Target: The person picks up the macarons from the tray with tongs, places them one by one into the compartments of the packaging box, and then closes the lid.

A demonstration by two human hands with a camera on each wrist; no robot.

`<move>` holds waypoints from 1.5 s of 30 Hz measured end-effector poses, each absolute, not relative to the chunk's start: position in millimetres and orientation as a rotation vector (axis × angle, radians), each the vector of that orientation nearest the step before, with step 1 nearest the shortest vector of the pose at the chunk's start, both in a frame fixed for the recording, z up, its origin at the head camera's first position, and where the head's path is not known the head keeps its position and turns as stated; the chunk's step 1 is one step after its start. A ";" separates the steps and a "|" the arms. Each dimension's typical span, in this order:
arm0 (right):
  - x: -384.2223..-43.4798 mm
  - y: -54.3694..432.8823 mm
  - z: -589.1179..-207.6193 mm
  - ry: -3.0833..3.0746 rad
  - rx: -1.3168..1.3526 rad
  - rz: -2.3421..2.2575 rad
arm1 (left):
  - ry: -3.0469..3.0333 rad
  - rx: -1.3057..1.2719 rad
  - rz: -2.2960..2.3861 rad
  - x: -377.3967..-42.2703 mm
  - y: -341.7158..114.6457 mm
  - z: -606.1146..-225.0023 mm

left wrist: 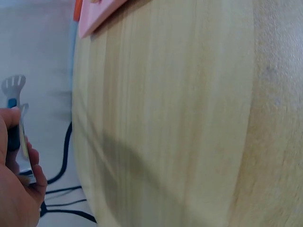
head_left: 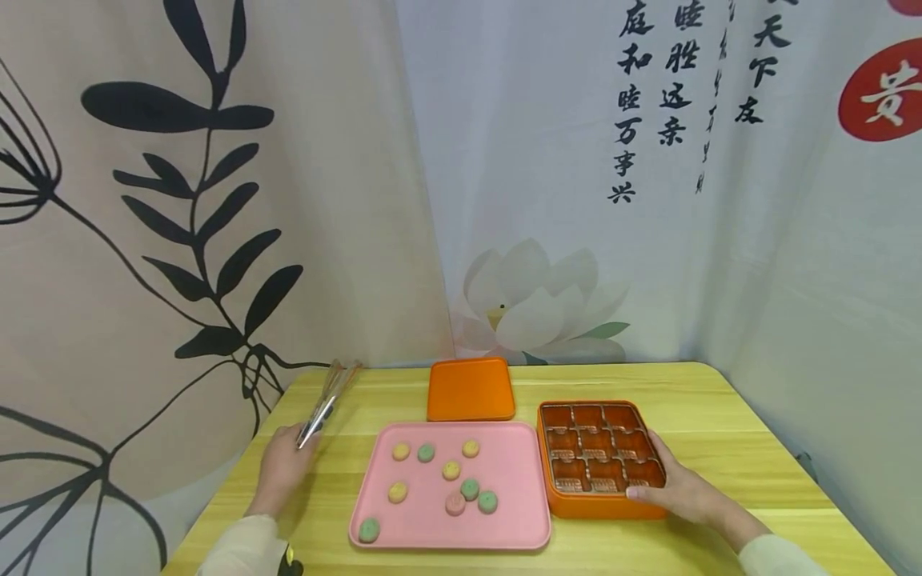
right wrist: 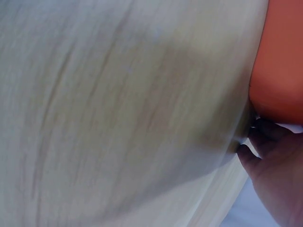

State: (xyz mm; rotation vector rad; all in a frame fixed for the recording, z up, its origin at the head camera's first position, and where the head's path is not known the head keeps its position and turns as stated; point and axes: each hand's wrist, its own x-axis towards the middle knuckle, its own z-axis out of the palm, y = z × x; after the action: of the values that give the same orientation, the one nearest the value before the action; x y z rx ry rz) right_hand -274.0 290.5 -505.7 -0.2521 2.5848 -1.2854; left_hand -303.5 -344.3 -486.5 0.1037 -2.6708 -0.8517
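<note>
My left hand [head_left: 286,462] grips a pair of metal tongs [head_left: 326,408] with a dark handle part at the table's left; the tongs point up and away, and in the left wrist view their slotted tip [left wrist: 14,85] shows. My right hand [head_left: 684,486] holds the right side of an orange box [head_left: 591,506], thumb at its front right corner and fingers along its side. A clear divided insert [head_left: 594,430] lines the box, its several compartments holding nothing visible. Beside it lies a pink tray [head_left: 432,538] bearing several small round yellow, green and pink macaron-like pieces [head_left: 470,489].
Behind the tray, an orange lid [head_left: 471,390] lies at the back of the wooden table [head_left: 735,448]. A printed curtain [head_left: 346,200] hangs close behind. Dark cables [left wrist: 66,151] show beyond the table edge in the left wrist view.
</note>
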 end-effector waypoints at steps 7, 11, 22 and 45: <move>-273.5 290.6 -506.1 2.546 -0.261 -1.348 | -2.717 0.023 -0.851 -304.6 -333.8 -478.4; -273.9 290.7 -507.4 2.531 -0.263 -1.369 | -2.733 -0.021 -0.846 -304.9 -327.3 -474.8; -273.2 289.8 -508.9 2.543 -0.251 -1.364 | -2.742 -0.203 -0.835 -307.3 -307.8 -472.2; -273.0 290.0 -509.3 2.564 -0.258 -1.349 | -2.820 -0.589 -0.783 -298.6 -272.9 -480.0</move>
State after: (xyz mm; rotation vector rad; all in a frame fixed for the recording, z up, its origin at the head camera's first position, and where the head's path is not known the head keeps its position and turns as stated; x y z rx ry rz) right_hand -273.0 290.0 -509.3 -0.2578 2.5641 -1.3491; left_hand -298.6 -272.9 -480.0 -0.5886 -2.8202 -0.7828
